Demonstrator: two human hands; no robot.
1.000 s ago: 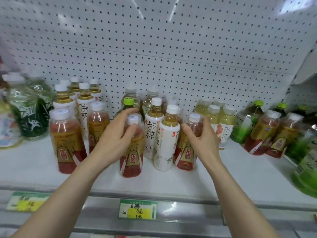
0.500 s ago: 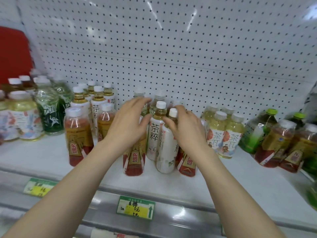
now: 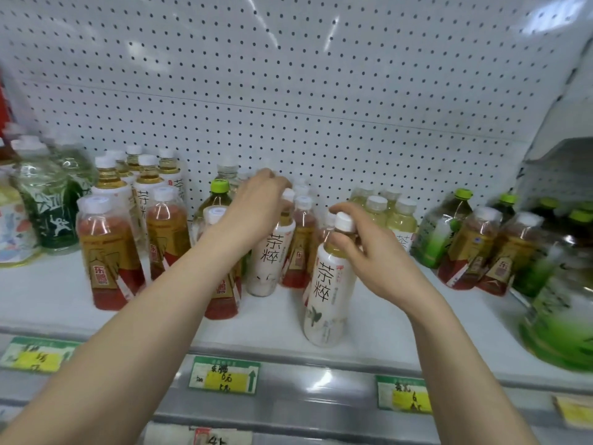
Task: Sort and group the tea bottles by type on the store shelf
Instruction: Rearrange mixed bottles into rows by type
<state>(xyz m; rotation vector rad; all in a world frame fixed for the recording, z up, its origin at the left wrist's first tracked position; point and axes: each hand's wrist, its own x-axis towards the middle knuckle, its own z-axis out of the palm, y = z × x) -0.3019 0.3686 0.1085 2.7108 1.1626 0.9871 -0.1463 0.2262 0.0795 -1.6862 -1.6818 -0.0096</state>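
- The right hand (image 3: 378, 252) pinches the neck of a white-label tea bottle (image 3: 329, 284) just under its cap. The bottle stands at the front edge of the shelf (image 3: 38, 284), at 6 o'clock of the cluster.
- The left hand (image 3: 256, 207) curls over the top of a second white-label bottle (image 3: 272, 255), at 10 o'clock of the first.
- Both look full, so probably weighty. The plastic is stiff and the smooth sleeve is likely slippery. The neck ridge gives the surest hold, though a bottle held there may swing.
- Counted:
  - two white-label bottles in hand
  - at least five in the white-label group (image 3: 147, 187) at 9 o'clock
  - about seven red-brown tea bottles (image 3: 106, 245), scattered
  - four pale yellow bottles (image 3: 401, 220) at 2 o'clock
  - at least three green-capped bottles (image 3: 449, 226), with others too blurred to count
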